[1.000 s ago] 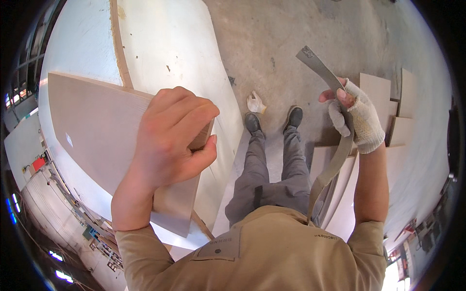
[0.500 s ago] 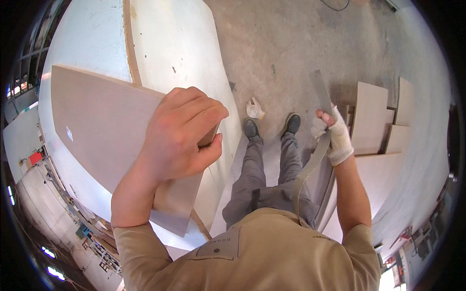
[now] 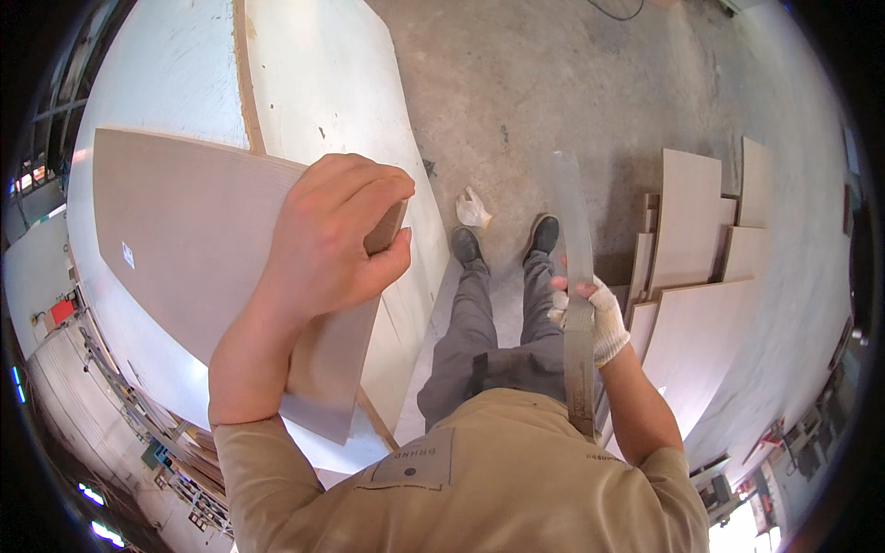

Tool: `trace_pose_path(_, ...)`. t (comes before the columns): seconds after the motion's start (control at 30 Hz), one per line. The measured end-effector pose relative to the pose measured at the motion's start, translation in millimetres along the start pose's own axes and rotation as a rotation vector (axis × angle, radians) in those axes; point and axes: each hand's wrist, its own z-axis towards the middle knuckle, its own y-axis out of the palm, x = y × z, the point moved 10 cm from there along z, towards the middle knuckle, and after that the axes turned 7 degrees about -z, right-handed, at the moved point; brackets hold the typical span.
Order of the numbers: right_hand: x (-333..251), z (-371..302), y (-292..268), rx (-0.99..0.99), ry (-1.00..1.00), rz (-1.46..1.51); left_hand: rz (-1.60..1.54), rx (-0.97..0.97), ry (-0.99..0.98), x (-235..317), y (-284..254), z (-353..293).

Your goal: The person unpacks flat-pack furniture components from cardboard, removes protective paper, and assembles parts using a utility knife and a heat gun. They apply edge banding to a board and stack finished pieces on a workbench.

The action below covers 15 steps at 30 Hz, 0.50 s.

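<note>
My bare left hand [image 3: 318,244] is closed on the corner of a flat greyish-brown board [image 3: 184,230], thumb on one side and fingers over its edge. The board lies on a white worktable, with a small white label on its face. In my right hand [image 3: 604,318], which wears a white knit glove with bare fingertips, is a long thin grey strip [image 3: 576,221]. The strip runs upright past the fingers, its upper end free above the floor and its lower end near my shirt.
The white worktable [image 3: 323,64] fills the left side, with a brown seam across it. A white glove [image 3: 473,208] lies on the concrete floor [image 3: 489,92] by my shoes. Several boards [image 3: 684,221] lean in a stack at the right.
My right hand has moved left and toward my body, bringing the strip with it. The strip has turned its broad face up and straightened. My left hand keeps its hold on the board.
</note>
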Motion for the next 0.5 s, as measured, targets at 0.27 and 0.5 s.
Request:
trace_pose_path(0.27, -12, -6, -12, 0.098, -0.046, -0.019, -0.045, 0.035, 0.091, 8, 2, 1)
trace_pose_path(0.5, -24, -25, -15, 0.111, -0.082, -0.019, -0.084, 0.020, 0.049, 7, 10, -2)
